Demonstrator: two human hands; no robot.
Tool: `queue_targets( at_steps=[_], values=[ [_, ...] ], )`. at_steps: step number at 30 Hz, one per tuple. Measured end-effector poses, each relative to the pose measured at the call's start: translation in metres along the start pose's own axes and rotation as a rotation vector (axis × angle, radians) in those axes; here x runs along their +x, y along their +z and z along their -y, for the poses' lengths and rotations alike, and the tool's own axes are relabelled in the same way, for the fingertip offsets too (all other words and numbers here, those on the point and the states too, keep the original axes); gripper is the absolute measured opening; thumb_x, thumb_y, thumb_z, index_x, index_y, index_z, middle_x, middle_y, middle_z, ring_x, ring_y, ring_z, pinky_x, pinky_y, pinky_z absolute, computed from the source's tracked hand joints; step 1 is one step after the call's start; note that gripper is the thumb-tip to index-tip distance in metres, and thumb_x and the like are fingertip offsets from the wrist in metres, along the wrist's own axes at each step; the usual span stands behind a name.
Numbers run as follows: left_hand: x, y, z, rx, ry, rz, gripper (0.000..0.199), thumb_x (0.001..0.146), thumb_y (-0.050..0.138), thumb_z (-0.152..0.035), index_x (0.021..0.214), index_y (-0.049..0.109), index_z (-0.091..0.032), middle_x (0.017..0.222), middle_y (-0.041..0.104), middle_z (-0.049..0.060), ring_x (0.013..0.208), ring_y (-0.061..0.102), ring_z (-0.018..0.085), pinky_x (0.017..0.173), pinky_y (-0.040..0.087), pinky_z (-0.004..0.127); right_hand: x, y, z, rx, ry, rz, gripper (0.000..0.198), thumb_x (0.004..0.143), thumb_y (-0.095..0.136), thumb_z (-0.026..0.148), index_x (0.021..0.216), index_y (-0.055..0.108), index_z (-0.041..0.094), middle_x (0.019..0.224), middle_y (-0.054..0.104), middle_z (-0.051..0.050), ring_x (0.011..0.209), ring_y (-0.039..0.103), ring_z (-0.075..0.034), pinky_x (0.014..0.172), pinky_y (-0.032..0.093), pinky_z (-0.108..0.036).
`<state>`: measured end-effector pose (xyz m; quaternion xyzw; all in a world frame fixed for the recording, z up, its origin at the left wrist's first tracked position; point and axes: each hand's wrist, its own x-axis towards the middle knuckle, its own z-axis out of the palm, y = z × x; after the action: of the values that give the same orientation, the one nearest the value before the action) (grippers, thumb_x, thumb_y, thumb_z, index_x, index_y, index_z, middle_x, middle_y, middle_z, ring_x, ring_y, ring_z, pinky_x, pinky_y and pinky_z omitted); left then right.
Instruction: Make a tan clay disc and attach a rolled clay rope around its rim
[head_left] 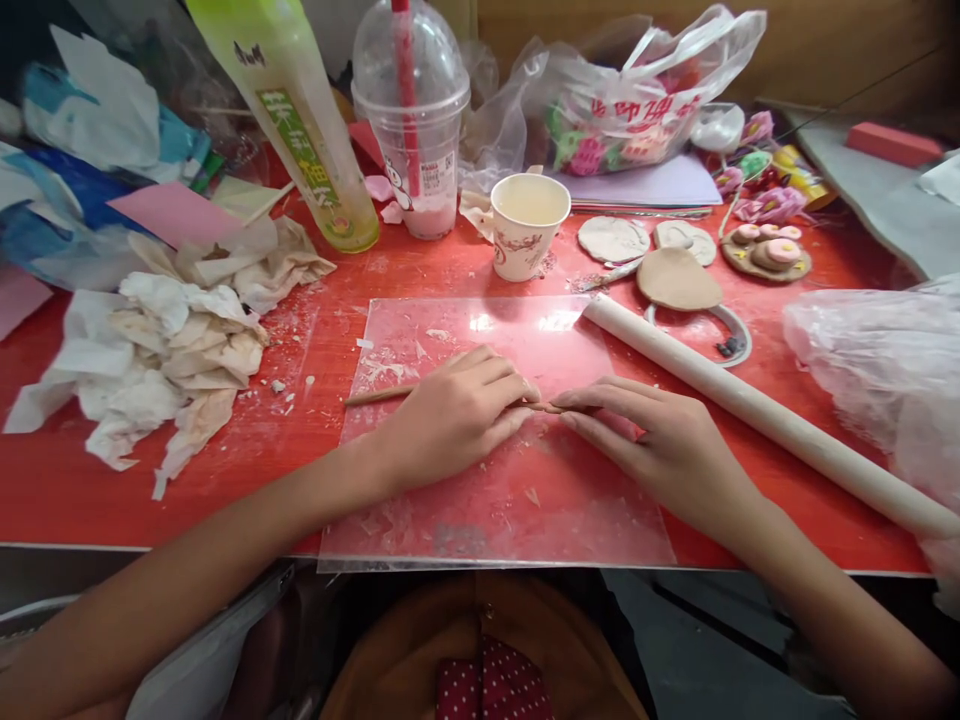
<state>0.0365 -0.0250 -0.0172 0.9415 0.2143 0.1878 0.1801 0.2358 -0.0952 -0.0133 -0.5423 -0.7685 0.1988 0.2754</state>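
Note:
Over a clear plastic sheet (480, 520), my two hands hold a thin brown clay strand (379, 395). My left hand (469, 405) is closed on its middle, and one end sticks out to the left beyond the knuckles. My right hand (649, 425) pinches the strand's other part between thumb and fingers. In the small gap between the fingertips the strand looks narrow and twisted. Its far right end is hidden under my right fingers. Bits of dried clay are scattered on the sheet.
A pale roller tube (750, 400) lies diagonally at the right. Behind the sheet stand a paper cup (529, 225), a domed plastic cup (420, 130) and a bottle (300, 130). Crumpled tissues (172, 340) lie left; flat clay discs (679, 278) and a plastic bag (877, 370) are right.

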Motion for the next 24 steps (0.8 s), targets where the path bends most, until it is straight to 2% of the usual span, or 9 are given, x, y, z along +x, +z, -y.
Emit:
queue_targets(
  at_steps=[19, 24],
  values=[
    [-0.0003, 0.0058, 0.0006, 0.004, 0.02, -0.029, 0.019, 0.092, 0.048, -0.02, 0.096, 0.063, -0.01, 0.092, 0.064, 0.008, 0.089, 0.053, 0.017, 0.085, 0.045, 0.032, -0.0007, 0.0062, -0.0042, -0.074, -0.05, -0.02, 0.012, 0.089, 0.055, 0.019, 0.093, 0.066, 0.016, 0.086, 0.07, -0.004, 0.077, 0.064, -0.015, 0.069, 0.049, -0.028],
    [-0.0014, 0.0078, 0.0015, 0.043, 0.024, -0.032, 0.019, 0.093, 0.046, -0.022, 0.096, 0.061, -0.012, 0.09, 0.063, 0.007, 0.088, 0.052, 0.016, 0.083, 0.045, 0.031, 0.0008, 0.0065, -0.001, -0.075, -0.003, -0.023, 0.012, 0.089, 0.055, 0.023, 0.094, 0.064, 0.018, 0.09, 0.071, -0.005, 0.079, 0.065, -0.016, 0.07, 0.05, -0.028]
  ],
)
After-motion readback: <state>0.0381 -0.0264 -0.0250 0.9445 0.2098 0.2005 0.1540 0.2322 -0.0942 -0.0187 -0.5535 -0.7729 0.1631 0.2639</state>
